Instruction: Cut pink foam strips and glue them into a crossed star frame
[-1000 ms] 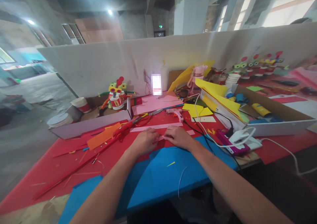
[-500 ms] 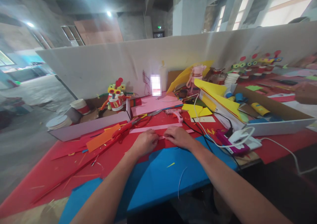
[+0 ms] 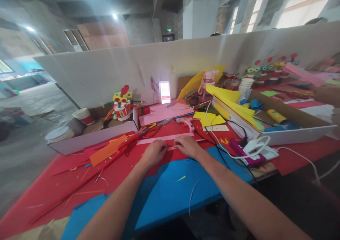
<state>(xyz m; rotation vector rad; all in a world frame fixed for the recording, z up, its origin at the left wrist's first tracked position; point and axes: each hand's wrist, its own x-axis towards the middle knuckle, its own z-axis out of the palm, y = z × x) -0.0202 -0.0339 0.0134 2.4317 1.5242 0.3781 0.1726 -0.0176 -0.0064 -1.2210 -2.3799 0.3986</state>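
Between my hands, low over the red and blue paper, is a narrow pink paper strip (image 3: 171,148). My left hand (image 3: 154,151) has its fingers curled in and pinched on the strip's left part. From the other side my right hand (image 3: 187,146) pinches it with thumb and fingertips. Most of the strip is hidden by the fingers. Just beyond them lies a longer pink strip (image 3: 151,140) on the red paper. A pink glue gun (image 3: 188,123) rests past my right hand, with open-looking scissors (image 3: 155,126) to its left.
At the left, a box (image 3: 98,135) holds paper cups and a cup robot figure (image 3: 122,109). A white box (image 3: 300,135) with coloured paper rolls stands right, near a purple power strip (image 3: 245,154) and cables. A white partition (image 3: 119,66) runs behind. Another person's blurred arm (image 3: 328,95) shows far right.
My hands keep their pinch on the strip with only slight movement. The view has shifted a little. At far right, a blurred pink sheet has come up near the other person's arm.
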